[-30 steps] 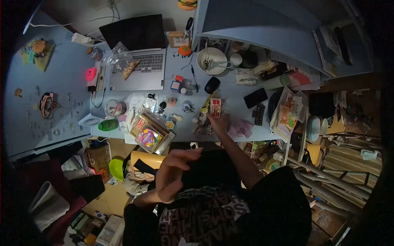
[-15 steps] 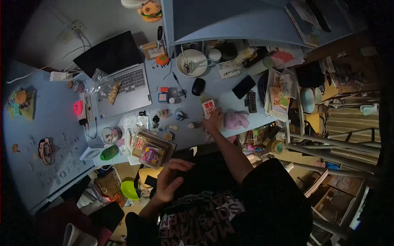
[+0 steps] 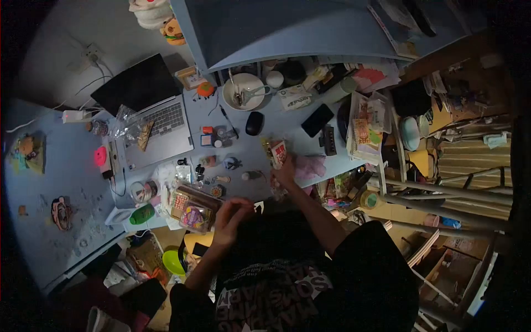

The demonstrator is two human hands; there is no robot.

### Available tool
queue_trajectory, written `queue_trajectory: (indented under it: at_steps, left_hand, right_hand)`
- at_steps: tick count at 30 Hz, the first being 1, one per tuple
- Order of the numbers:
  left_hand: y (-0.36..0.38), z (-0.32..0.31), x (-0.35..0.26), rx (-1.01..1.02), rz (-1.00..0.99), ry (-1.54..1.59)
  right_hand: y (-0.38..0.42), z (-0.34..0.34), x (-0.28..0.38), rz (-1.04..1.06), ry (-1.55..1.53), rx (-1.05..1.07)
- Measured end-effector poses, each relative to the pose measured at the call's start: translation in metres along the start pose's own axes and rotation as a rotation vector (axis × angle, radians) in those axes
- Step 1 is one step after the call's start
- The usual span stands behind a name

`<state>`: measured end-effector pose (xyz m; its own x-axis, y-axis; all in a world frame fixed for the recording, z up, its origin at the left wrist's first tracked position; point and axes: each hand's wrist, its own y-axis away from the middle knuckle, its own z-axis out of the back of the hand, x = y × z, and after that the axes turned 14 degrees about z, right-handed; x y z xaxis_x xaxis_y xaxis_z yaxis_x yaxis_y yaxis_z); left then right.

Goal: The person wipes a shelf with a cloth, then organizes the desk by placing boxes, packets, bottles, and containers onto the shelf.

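Observation:
My right hand (image 3: pixel 284 172) is closed around a small white packet with red print (image 3: pixel 278 153), which has clear, crinkled plastic about it. It is held low over the desk's front part, beside a crumpled mauve cloth (image 3: pixel 310 167). My left hand (image 3: pixel 231 217) hovers in front of my shirt, near the desk edge, with loosely bent fingers and nothing visible in them. Just left of it lies a stack of boxes (image 3: pixel 194 217) with a colourful plastic-wrapped item on top. A small bottle (image 3: pixel 252 175) lies left of the packet.
An open laptop (image 3: pixel 166 130) stands at the left with a clear plastic bag (image 3: pixel 130 127) on it. Behind are a white bowl (image 3: pixel 243 91) with utensils, a black mouse (image 3: pixel 254 123) and a phone (image 3: pixel 317 120). A green bottle (image 3: pixel 142 214) lies at the left front edge.
My right hand has tilted the packet and drawn it slightly closer to me. My left hand has risen a little and its fingers have bent closer together. The camera view has shifted.

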<state>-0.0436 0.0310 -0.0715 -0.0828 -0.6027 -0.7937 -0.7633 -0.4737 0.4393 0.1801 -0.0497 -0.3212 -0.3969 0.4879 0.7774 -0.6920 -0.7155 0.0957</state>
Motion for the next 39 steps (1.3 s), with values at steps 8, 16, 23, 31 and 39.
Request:
queue_trajectory:
  at_steps: [8,16,23,31,39]
  left_hand:
    - [0.000,0.026,0.089,-0.211,0.307,-0.050]
    - [0.075,0.075,0.103,-0.905,0.097,0.143]
    - [0.108,0.128,0.230,-1.234,-0.004,0.614]
    - [0.054,0.163,0.287,-0.836,0.269,1.012]
    - [0.056,0.176,0.270,-0.871,0.324,0.726]
  right_hand:
    - [-0.011,-0.005,0.015,0.099,0.028,0.183]
    - [-0.010,0.017,0.040,0.108,0.362,0.388]
    - [-0.010,0.053,0.074,0.526,0.000,0.229]
    - [0.107,-0.069,0.055,0.210,-0.469,0.864]
    - [0.118,-0.125,0.129,0.592,-0.113,0.682]
